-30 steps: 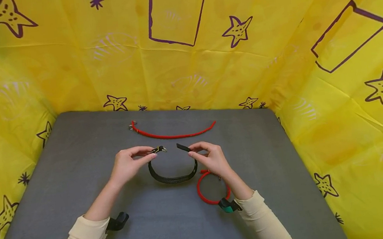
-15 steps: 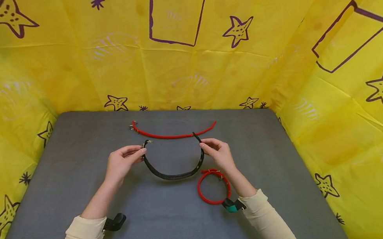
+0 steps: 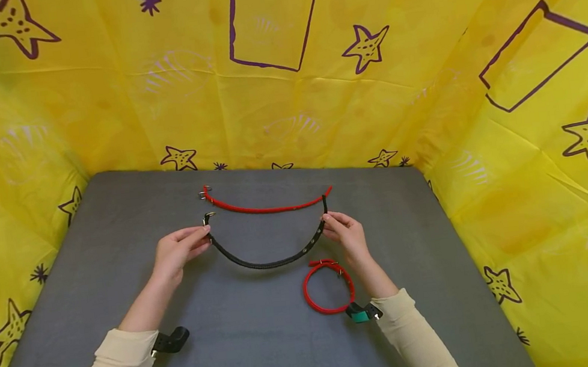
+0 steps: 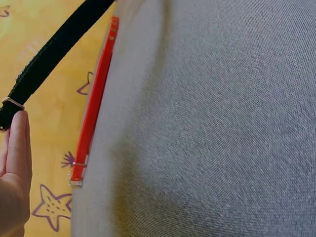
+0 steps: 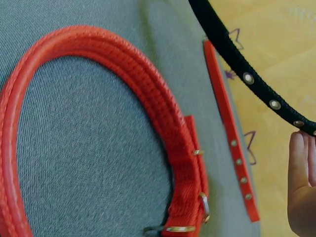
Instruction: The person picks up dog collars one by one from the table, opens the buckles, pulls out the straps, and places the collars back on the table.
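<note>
A black collar [image 3: 267, 265] hangs in a shallow curve between my two hands, above the table. My left hand [image 3: 179, 252] pinches it near the metal buckle [image 3: 207, 217]. At the other end, my right hand [image 3: 348, 236] pinches the strap close to its tip, beside a row of metal eyelets [image 5: 275, 104]. In the right wrist view, a red collar [image 5: 148, 84] fastened into a ring stands large below that hand. Beyond the black collar a second red collar [image 3: 270, 210] lies unfastened in a long curve, its buckle at the left and eyelets at the right.
The grey table [image 3: 238, 359] reaches back to a yellow cloth wall [image 3: 285, 106] printed with starfish. More of this cloth rises on the left and right sides. Dark camera mounts [image 3: 173, 341] sit on both wrists.
Both hands have moved apart, stretching the black collar from a nearly closed loop into a wide, shallow curve. The two red collars have stayed where they were.
</note>
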A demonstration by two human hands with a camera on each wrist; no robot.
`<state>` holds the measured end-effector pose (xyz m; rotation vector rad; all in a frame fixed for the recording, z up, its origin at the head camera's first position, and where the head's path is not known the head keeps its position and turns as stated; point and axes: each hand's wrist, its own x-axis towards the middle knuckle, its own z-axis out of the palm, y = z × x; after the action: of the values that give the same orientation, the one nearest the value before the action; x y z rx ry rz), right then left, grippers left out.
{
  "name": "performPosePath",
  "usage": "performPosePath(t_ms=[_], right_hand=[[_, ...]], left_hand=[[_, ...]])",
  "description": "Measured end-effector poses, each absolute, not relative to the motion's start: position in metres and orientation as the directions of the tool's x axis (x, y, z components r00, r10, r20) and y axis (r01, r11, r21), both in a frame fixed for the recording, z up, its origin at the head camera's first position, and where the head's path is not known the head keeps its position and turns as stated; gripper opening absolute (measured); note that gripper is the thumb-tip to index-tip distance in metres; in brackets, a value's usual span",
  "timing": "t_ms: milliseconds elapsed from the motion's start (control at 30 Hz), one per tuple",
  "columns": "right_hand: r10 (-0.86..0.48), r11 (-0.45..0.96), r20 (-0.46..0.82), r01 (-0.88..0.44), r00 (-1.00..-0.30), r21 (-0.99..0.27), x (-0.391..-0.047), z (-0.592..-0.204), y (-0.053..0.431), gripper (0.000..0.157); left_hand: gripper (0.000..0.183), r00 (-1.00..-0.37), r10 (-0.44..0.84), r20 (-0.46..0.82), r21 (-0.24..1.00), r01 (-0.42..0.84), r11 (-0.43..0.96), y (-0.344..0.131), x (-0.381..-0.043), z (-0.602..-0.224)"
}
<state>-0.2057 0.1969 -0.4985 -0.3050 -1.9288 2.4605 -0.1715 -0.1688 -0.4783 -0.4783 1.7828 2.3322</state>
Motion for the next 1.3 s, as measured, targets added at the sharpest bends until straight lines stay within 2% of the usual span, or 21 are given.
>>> performPosePath(t_ms=[167,400,800,933,1167,1300], right_hand=[[0.142,-0.303,-0.199,0.148,-0.970,-0.941,-0.210,-0.505,0.204,0.006],[0.161,-0.372,-0.243,0.170,-0.957,-0.913,-0.212,-0.510,0.212,0.006],[0.167,-0.455,-0.344,0.237,-0.924,-0.858,-0.217,-0.521,0.222,0.004],[0.146,-0.431,-0.359,0.267,-0.922,-0.862,-0.216,-0.526,0.226,0.005],[0.143,-0.388,-0.394,0.315,-0.908,-0.866,-0.219,-0.539,0.233,0.022],[0.153,-0.364,-0.411,0.335,-0.899,-0.869,-0.222,-0.544,0.235,0.021]], left_hand=[[0.002,-0.916,-0.032,-0.400,0.857,-0.361,-0.367,-0.176,-0.176,-0.483],[0.012,-0.896,0.014,-0.444,0.796,-0.401,-0.454,-0.181,-0.181,-0.486],[0.014,-0.869,0.050,-0.492,0.722,-0.440,-0.534,-0.186,-0.190,-0.493],[0.014,-0.858,0.056,-0.510,0.714,-0.458,-0.530,-0.187,-0.192,-0.496],[0.015,-0.836,0.057,-0.545,0.718,-0.501,-0.484,-0.190,-0.194,-0.502],[0.017,-0.822,0.061,-0.566,0.704,-0.521,-0.484,-0.193,-0.197,-0.508]])
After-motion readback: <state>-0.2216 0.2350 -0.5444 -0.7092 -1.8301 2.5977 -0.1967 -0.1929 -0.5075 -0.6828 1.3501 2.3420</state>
